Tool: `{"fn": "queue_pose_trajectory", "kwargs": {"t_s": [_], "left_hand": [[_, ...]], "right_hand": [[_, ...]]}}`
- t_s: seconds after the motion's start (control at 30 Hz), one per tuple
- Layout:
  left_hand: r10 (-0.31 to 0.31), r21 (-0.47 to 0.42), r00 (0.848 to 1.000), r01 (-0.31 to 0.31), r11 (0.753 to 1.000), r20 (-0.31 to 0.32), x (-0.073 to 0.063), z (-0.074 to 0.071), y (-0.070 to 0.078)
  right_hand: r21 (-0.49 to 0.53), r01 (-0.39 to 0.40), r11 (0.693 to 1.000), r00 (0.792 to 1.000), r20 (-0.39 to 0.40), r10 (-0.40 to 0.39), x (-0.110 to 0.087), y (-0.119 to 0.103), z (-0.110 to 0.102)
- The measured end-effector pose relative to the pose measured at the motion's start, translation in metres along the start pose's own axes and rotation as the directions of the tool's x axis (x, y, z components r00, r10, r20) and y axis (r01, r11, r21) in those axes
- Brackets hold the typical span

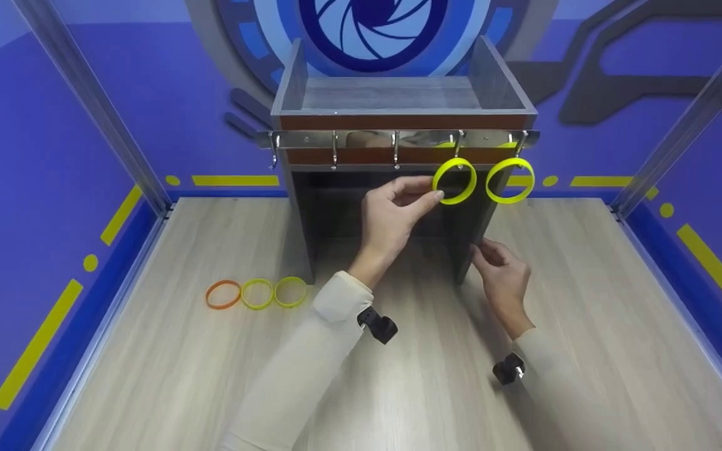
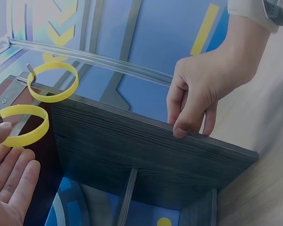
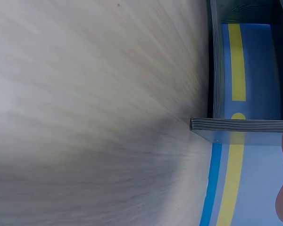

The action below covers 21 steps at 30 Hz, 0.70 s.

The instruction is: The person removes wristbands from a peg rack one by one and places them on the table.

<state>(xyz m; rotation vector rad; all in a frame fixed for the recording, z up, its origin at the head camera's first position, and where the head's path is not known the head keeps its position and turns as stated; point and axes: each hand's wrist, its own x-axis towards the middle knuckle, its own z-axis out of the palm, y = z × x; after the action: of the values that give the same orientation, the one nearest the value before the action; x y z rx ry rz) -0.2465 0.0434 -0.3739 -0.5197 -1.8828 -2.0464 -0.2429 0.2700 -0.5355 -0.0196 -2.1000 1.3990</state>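
My left hand (image 1: 389, 213) pinches a yellow ring (image 1: 474, 183) between thumb and fingers, at the fourth hook (image 1: 459, 145) of a metal hook rail (image 1: 367, 139). In the left wrist view the ring loops round the hook's tip, with the thumb against its band. Another yellow ring (image 1: 511, 200) hangs on the rightmost hook, apart from my fingers. Lower down, my right hand (image 1: 505, 275) grips the front edge of the grey wooden stand's right side panel (image 2: 146, 129), thumb on one face and fingers on the other. Only part of that hand shows in the right wrist view.
On the tabletop (image 1: 210, 388), left of the stand, lie an orange ring (image 1: 223, 307) and two yellow rings (image 1: 257, 307) in a row. The stand has an open tray (image 1: 392, 94) on top. Blue-purple panels (image 1: 22, 156) with metal posts (image 1: 94, 94) enclose the table.
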Motion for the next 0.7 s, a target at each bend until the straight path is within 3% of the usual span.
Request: {"fn": "queue_pose_trajectory", "kwargs": {"t_s": [0.2,0.7], "left_hand": [[0.011,0.011,0.999,-0.011,1.0,-0.035,-0.001,0.001,0.002],[0.001,-0.132,0.999,-0.007,0.991,-0.047,0.001,0.004,0.011]], "right_hand": [[-0.001,-0.006,1.0,1.0,0.009,0.006,0.0,0.0,0.001],[0.028,-0.005,1.0,1.0,0.004,0.005,-0.001,-0.001,-0.001]]}}
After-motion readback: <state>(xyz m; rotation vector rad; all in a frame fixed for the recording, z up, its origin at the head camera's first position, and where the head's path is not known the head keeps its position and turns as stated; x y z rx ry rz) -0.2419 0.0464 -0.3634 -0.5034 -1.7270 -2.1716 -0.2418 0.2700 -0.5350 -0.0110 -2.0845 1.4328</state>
